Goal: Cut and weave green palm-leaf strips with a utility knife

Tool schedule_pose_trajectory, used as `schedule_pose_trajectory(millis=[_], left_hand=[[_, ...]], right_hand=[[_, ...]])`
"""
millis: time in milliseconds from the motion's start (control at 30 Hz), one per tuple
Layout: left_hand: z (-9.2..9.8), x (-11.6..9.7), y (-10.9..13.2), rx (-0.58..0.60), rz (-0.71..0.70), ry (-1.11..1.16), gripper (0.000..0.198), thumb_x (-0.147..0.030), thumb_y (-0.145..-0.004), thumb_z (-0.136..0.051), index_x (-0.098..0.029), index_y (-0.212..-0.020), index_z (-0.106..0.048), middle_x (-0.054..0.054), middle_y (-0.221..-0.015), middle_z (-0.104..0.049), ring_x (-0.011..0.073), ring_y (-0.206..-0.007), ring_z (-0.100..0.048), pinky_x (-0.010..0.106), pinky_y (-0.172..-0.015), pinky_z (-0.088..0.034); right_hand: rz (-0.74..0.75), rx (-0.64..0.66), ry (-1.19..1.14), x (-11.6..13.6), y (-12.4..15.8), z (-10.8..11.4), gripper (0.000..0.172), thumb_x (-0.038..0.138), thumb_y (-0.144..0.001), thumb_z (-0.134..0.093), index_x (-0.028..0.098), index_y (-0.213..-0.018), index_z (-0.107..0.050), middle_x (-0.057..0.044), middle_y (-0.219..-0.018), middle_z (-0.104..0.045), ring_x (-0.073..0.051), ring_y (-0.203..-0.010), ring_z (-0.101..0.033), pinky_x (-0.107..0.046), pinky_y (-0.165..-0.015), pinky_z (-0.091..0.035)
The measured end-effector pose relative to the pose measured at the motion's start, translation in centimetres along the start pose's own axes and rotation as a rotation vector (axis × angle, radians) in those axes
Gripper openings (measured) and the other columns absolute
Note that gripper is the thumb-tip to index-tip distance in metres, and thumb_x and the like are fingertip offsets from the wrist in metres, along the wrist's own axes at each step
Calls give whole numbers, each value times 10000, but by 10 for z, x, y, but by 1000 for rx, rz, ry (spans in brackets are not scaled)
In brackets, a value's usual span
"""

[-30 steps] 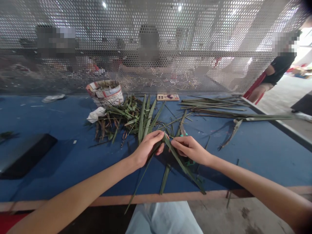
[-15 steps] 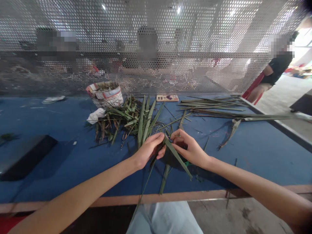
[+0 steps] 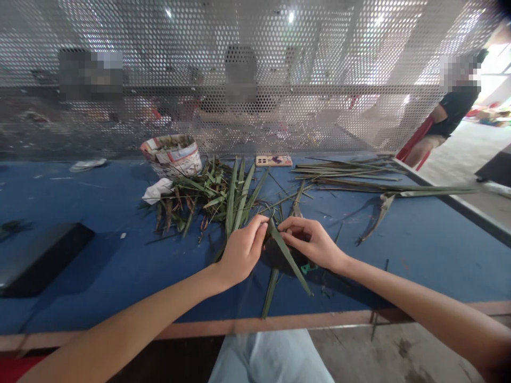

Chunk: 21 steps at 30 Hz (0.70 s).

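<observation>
One long flat green leaf strip (image 3: 290, 258), head view: between bare left hand (image 3: 240, 254) and bare right hand (image 3: 315, 243), above blue tabletop (image 3: 443, 255). Left pinched on strip's upper end; right's contact unclear. Probably best: firm pinch, slow even bending. Also one beige phone (image 3: 273, 160), one newspaper-patterned tub (image 3: 175, 157), one crumpled white tissue (image 3: 157, 191).

Leaf strip (image 3: 291, 260) — green; table (image 3: 431, 250) — blue.

Two hands (image 3: 242, 255), one leaf (image 3: 290, 258) between them.
I count one blue table (image 3: 431, 260), and on it one phone (image 3: 273, 160), one tub (image 3: 181, 160), one black box (image 3: 50, 258), and one heap of leaves (image 3: 215, 191) too tangled to number.
</observation>
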<state>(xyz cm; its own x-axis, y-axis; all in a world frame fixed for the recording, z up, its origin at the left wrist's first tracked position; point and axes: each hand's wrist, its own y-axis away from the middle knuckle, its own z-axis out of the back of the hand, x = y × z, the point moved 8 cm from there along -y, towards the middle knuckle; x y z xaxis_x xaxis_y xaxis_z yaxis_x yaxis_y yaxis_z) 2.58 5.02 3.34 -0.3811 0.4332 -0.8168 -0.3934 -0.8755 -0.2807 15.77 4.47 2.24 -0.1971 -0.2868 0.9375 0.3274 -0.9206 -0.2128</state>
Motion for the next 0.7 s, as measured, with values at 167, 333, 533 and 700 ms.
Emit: schedule_pose_trajectory(millis=[167, 333, 533, 700], left_hand=[[-3, -9, 4, 105, -132, -93, 330, -205, -857, -444, -200, -1174, -533, 34, -782, -627, 182, -678, -567, 279, -647, -388], [-8, -8, 5, 107, -158, -213, 320, -208, -819, -517, -212, -1138, -536, 6, -728, -623, 163, -627, -560, 264, -623, -378], [-12, -10, 4, 132, -138, -242, 186, -219, -865, -467, -191, -1015, -574, -18, -636, -574, 128, -557, -513, 245, -561, -345], [-12, -10, 6, 142, -87, -55, 191, -278, -847, -530, -157, -980, -597, -4, -655, -569, 115, -563, -491, 239, -557, -386]], right_hand=[[8, 57, -42, 1, 1, -4, 226, 390, -865, -578, 176, -939, -578, 22, -639, -549, -107, -570, -520, -236, -554, -418], [5, 82, -72, 4, 1, -6, 225, 390, -846, -611, 168, -883, -613, 9, -678, -577, -102, -583, -530, -227, -552, -417], [-46, 85, -53, -2, -2, -3, 275, 424, -795, -669, 150, -784, -649, -3, -612, -629, -109, -564, -556, -220, -551, -415], [-89, 75, -75, -8, -3, 0, 323, 464, -768, -682, 142, -747, -665, -9, -580, -638, -103, -523, -548, -210, -507, -391]])
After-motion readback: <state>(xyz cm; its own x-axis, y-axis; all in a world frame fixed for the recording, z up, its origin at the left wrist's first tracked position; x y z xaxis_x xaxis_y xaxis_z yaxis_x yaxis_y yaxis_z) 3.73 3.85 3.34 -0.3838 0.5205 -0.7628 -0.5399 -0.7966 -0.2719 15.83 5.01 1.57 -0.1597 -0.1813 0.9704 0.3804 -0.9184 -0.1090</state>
